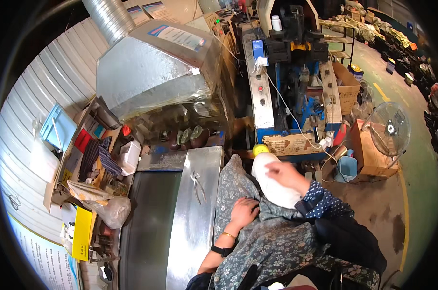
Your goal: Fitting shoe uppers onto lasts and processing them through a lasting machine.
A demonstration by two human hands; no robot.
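My left hand [244, 211] lies on the grey floral cloth [272, 246] over my lap, fingers lightly bent and apart, holding nothing I can see. Above the white cloth-like covering [273, 186] on my right knee is my right hand [287, 176]. Its fingers are drawn together as if in a pinch, slightly blurred; whatever is between them does not show. A yellow round object [260, 149] sits just beyond the white covering. Left of my lap, pliers [198, 187] lie on the metal plate [187, 237].
A dark conveyor belt [149, 227] runs beside the plate, under a metal hood [156, 72] with dark shoe-like pieces [198, 137] inside. A blue machine [303, 96] stands ahead. To the right are a fan [389, 128] and a light-blue bin [347, 167]; a cluttered shelf [91, 159] is at left.
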